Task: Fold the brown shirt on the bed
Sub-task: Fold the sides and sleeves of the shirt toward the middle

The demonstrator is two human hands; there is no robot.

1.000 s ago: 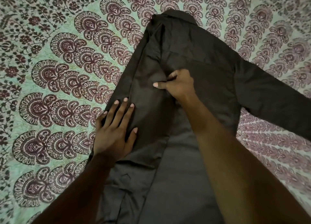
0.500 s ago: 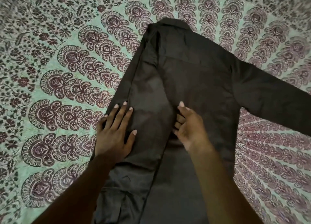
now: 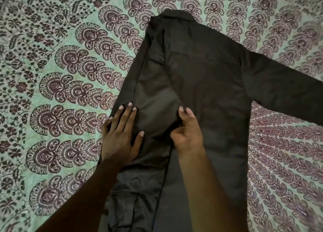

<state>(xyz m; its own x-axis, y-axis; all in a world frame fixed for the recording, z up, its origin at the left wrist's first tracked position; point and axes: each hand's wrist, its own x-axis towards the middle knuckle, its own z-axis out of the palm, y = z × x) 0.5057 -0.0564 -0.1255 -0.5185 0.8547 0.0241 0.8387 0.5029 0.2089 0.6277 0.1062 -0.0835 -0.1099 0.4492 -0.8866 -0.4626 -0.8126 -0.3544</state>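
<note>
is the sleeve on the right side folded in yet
No, the right sleeve lies stretched out sideways across the patterned bedsheet, away from the shirt body.

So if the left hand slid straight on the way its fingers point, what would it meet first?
Only more brown shirt: the left hand lies flat on its folded side, fingers aimed up that edge towards the collar. Nothing else shows in that line.

surface: bedspread (image 3: 52, 45) | print: mint green, maroon paisley fans and flowers | light: dim
</note>
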